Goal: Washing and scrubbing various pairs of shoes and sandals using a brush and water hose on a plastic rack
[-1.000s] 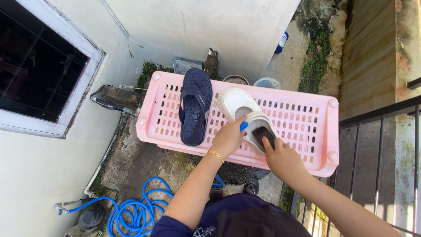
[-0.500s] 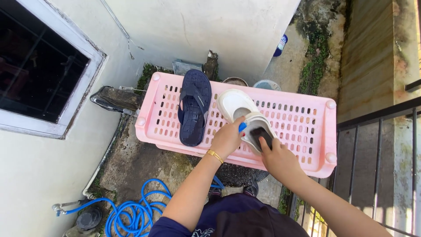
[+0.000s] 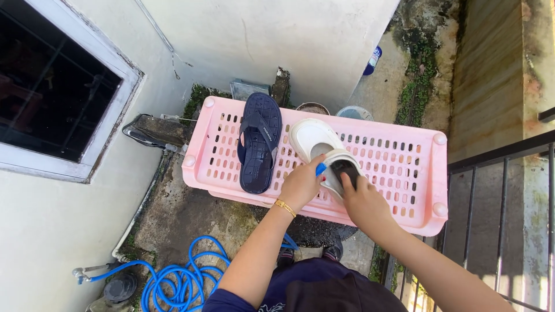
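Observation:
A pink slotted plastic rack (image 3: 399,167) stands in front of me. A navy flip-flop (image 3: 259,142) lies flat on its left half. A white clog (image 3: 321,149) lies in the middle of the rack. My left hand (image 3: 302,184) grips the clog's near end from the left. My right hand (image 3: 359,200) holds the same end from the right, thumb at the dark opening. A gold bracelet (image 3: 284,207) circles my left wrist.
A coiled blue hose (image 3: 173,279) lies on the ground at lower left, by a tap. A dark window (image 3: 52,92) sits in the white wall on the left. Black railing bars (image 3: 503,196) run along the right. Small tubs (image 3: 354,112) stand behind the rack.
My right hand has slid a little further over the clog's near end. The flip-flop and rack have not moved.

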